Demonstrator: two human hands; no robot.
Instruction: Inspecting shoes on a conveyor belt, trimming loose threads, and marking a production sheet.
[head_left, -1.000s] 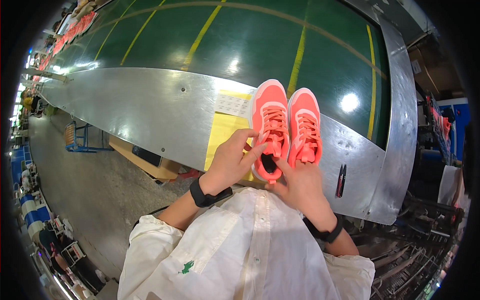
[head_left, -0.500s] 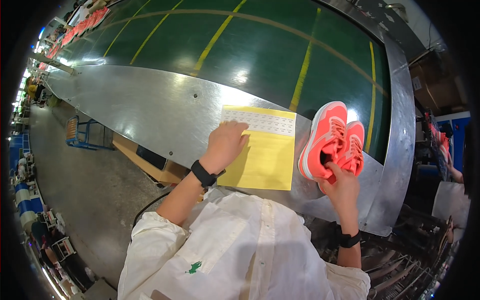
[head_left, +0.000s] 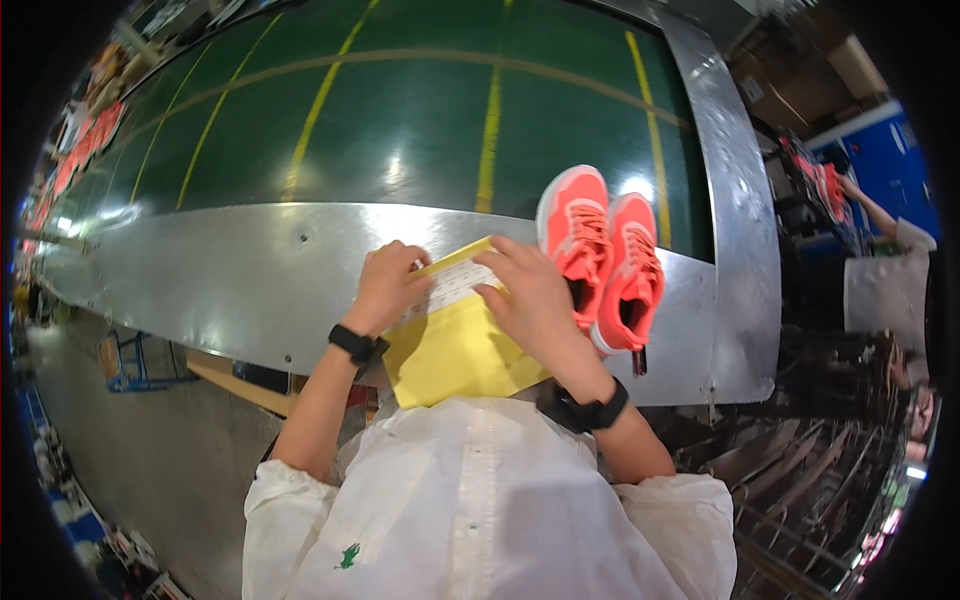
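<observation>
Belt (head_left: 400,130), green with yellow stripes, spans ten to one o'clock, bordered by a shiny metal table (head_left: 220,260). The person's white shirt (head_left: 400,500) fills six o'clock. A yellow sheet (head_left: 455,358) sits aslant just below the middle of the view, close to the shirt. Pink shoes (head_left: 585,245), a pair, stand at two o'clock from the sheet, toes reaching toward the belt. The left hand (head_left: 385,290) is at the sheet's ten o'clock, fingers bent at the top corner. The right hand (head_left: 535,305) is at its one o'clock, fingers half-curled, thumb and forefinger apart beside the white labels (head_left: 455,283). Whether either hand pinches paper cannot be told.

An uneven pull between the hands could crease the sheet or tear a label. A swing of the right forearm toward three o'clock might knock the shoes, and a running belt could catch their toes.

The right hand hides the sheet's upper right part, and fingertip undersides are out of sight. Another person (head_left: 885,290) at three o'clock is blurred. A small dark thing (head_left: 640,360) below the right shoe is partly covered; its kind is unclear.
</observation>
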